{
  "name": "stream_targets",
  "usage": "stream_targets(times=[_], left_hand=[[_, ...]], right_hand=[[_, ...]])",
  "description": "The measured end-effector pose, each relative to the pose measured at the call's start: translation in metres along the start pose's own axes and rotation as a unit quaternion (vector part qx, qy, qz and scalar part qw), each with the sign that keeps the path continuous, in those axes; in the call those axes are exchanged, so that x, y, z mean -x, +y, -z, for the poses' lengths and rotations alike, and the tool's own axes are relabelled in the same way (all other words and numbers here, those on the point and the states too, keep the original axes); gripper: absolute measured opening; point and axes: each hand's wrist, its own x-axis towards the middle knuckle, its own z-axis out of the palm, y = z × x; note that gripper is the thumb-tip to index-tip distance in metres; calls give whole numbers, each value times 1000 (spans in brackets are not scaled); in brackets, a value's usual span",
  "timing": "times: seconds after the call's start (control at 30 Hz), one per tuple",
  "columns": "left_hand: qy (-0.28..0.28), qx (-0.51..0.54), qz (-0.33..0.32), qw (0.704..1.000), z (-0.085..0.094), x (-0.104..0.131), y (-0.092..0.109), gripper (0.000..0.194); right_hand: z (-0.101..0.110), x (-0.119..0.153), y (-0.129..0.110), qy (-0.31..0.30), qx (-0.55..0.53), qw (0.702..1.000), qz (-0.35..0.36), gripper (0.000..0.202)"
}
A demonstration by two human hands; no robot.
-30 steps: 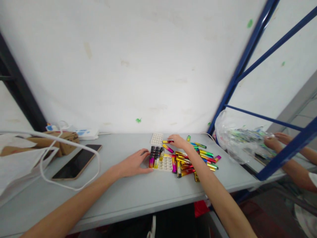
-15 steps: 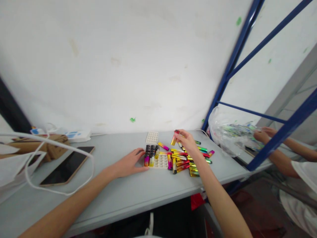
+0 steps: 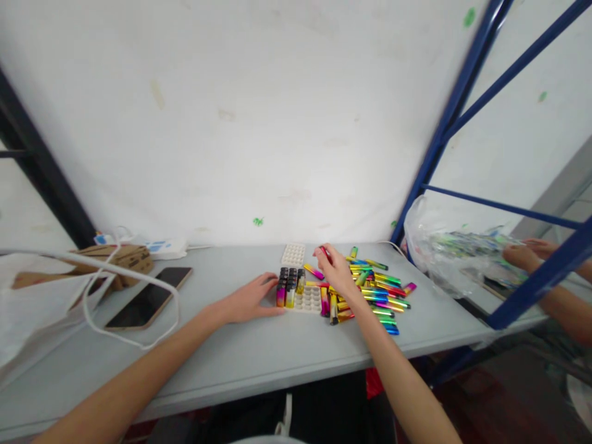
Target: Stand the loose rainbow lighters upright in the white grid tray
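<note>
Several lighters (image 3: 290, 288) stand upright in the left part of a white tray (image 3: 308, 300) with round holes; its right part shows bare holes. My left hand (image 3: 252, 298) rests on the table at the tray's left side, thumb and fingers apart, touching or almost touching the standing lighters. Above the tray's right part, my right hand (image 3: 333, 266) pinches a red lighter (image 3: 324, 251), mostly hidden by the fingers. A pile of shiny coloured lighters (image 3: 377, 293) lies to the right, partly under my right forearm.
Behind stands a second white tray (image 3: 293, 254). A phone (image 3: 143, 302), a white cable (image 3: 177, 308) and a cardboard box (image 3: 132, 259) are at the left. At the right are a blue rack post (image 3: 423, 166), a clear plastic bag (image 3: 430, 253) and another person's hands (image 3: 520, 254).
The view has shifted. My right hand has moved left toward the tray with the lighter, and more of the pile shows. My left hand stays beside the tray.
</note>
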Motion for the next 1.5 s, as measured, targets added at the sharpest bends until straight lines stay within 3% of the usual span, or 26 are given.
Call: stream_targets(times=[0.1,0.37,0.6,0.83,0.97,1.13,1.23,1.33,1.5], left_hand=[[-2,-2,9,1000,0,1,0,77],[2,4,-2,1000,-2,0,-5,79],[4,-1,4,1000,-1,0,-3,79],[-1,-7,3,1000,1,0,0,79],[5,1,-2,1000,1,0,0,77],[-3,-3,-2,1000,0,0,0,77],[-6,-4,-6,1000,-1,0,0,76],[-5,-1,-4,1000,-2,0,0,75],[0,6,-13,1000,-2,0,-1,72]], right_hand=[[-2,0,2,61,28,998,-9,59],[0,-1,9,93,51,994,-39,45],[-3,0,10,88,54,994,-42,55],[-2,1,8,80,91,992,-27,40],[-3,1,2,52,107,993,-23,44],[4,1,-7,-51,102,993,8,40],[12,1,-14,-106,142,983,57,36],[21,3,-25,-110,199,967,116,37],[29,9,-42,-173,208,956,114,41]])
